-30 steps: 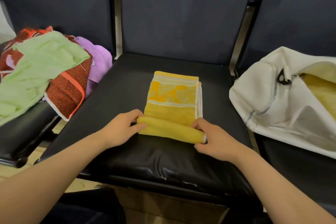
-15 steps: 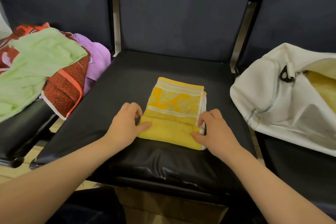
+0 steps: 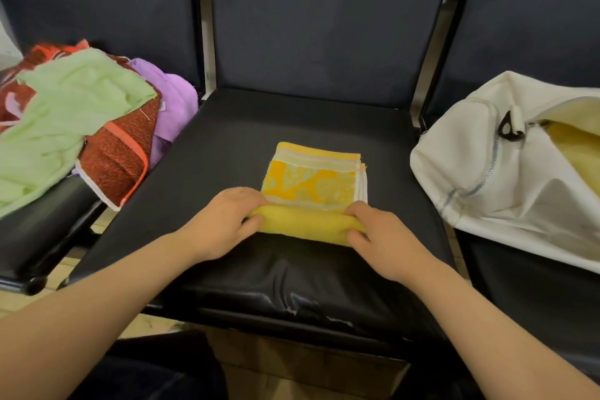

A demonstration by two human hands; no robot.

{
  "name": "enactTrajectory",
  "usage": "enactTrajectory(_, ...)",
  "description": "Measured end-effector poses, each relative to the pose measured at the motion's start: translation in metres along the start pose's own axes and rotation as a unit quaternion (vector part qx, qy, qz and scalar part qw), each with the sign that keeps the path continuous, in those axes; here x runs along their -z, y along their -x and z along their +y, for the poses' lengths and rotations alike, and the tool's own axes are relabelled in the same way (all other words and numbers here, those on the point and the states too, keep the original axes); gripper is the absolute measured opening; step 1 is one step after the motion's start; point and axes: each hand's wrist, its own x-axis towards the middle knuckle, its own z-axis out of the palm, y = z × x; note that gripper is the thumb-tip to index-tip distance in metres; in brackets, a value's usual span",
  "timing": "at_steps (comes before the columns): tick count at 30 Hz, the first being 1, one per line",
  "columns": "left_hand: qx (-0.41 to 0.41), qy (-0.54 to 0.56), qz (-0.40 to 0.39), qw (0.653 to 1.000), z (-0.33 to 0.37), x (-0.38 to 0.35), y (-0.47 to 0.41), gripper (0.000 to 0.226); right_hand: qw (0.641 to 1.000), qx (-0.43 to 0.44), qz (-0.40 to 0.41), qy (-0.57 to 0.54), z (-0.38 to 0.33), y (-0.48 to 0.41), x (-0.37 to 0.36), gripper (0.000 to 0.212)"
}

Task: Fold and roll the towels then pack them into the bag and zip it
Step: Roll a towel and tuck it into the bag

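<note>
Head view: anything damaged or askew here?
The seat cover is wrinkled at its front edge, with small white tears. The yellow towel has folded layers that fan out unevenly at its right edge. Nothing looks spilled.

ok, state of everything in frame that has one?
yellow towel: folded, near end partly rolled, on the middle seat
left hand: grips the roll's left end
right hand: grips the roll's right end
white bag: unzipped, pale yellow towel inside
red towel: unfolded, heaped
green towel: unfolded, draped over the red towel
purple towel: unfolded, crumpled
</note>
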Motion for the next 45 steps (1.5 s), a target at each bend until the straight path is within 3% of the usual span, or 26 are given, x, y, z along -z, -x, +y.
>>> enactTrajectory(3,0.091,0.149,0.002,0.985,0.014,0.002,0.001,0.030,0.998,-0.015,0.027,-0.051,-0.003,0.003,0.004,0.015)
enactTrajectory(5,0.122,0.186,0.005,0.975,0.018,0.001,0.000,0.024,0.999,-0.006,0.038,-0.036,-0.003,0.003,0.002,0.017)
enactTrajectory(9,0.196,0.165,0.024,0.966,0.015,-0.002,-0.007,0.008,0.994,-0.047,0.058,-0.076,-0.001,-0.002,-0.002,0.022)
enactTrajectory(11,0.259,0.119,0.027,0.958,0.016,-0.007,-0.010,0.014,0.991,-0.076,0.074,-0.079,0.000,-0.006,-0.006,0.023)
enactTrajectory(13,0.299,0.079,0.046,0.950,0.018,-0.011,-0.012,0.022,0.992,-0.091,0.087,0.003,-0.002,-0.007,-0.010,0.022)
enactTrajectory(14,0.282,0.054,0.079,0.955,0.019,-0.013,-0.012,0.022,0.989,-0.088,0.103,0.059,-0.003,-0.007,-0.012,0.022)
enactTrajectory(16,0.153,0.014,0.151,0.977,0.020,-0.014,-0.012,0.018,0.982,-0.042,0.154,0.103,-0.004,-0.007,-0.015,0.019)
enactTrajectory(18,0.034,-0.008,0.144,0.989,0.016,-0.013,-0.013,0.022,0.983,0.013,0.163,0.085,-0.002,-0.007,-0.016,0.009)
enactTrajectory(21,0.041,0.053,0.042,0.997,0.002,-0.002,-0.009,0.059,0.997,0.008,0.069,0.018,0.003,-0.005,-0.011,0.023)
enactTrajectory(24,-0.003,0.010,-0.019,1.000,-0.015,0.002,-0.002,0.078,0.999,0.009,-0.032,0.019,0.006,0.000,-0.001,0.052)
enactTrajectory(26,0.023,0.020,-0.029,0.999,-0.019,0.001,0.000,0.070,0.999,0.009,-0.040,0.025,0.006,0.000,0.001,0.052)
enactTrajectory(30,0.089,0.083,-0.021,0.992,-0.010,0.000,-0.002,0.045,0.998,-0.027,-0.005,-0.058,0.001,-0.002,0.004,0.023)
enactTrajectory(33,0.130,0.141,-0.023,0.981,0.001,0.004,-0.006,0.043,0.992,-0.052,-0.011,-0.118,-0.002,-0.002,0.006,0.011)
enactTrajectory(36,0.194,0.144,-0.027,0.970,0.006,0.001,-0.012,0.050,0.988,-0.095,-0.017,-0.118,0.000,-0.006,0.001,0.016)
enactTrajectory(39,0.265,0.073,0.009,0.961,0.011,-0.011,-0.016,0.038,0.994,-0.107,0.012,-0.014,0.002,-0.011,-0.005,0.031)
enactTrajectory(40,0.248,0.065,0.061,0.965,0.014,-0.015,-0.016,0.031,0.995,-0.089,0.043,0.014,0.000,-0.010,-0.006,0.030)
enactTrajectory(42,0.118,0.036,0.156,0.980,0.015,-0.020,-0.015,0.024,0.992,-0.007,0.109,0.061,-0.005,-0.009,-0.010,0.025)
enactTrajectory(44,0.020,-0.017,0.159,0.987,0.009,-0.021,-0.012,0.040,0.985,0.061,0.125,0.101,-0.007,-0.007,-0.014,0.023)
enactTrajectory(45,0.020,-0.030,0.118,0.992,0.007,-0.018,-0.011,0.055,0.987,0.061,0.113,0.098,-0.006,-0.007,-0.015,0.022)
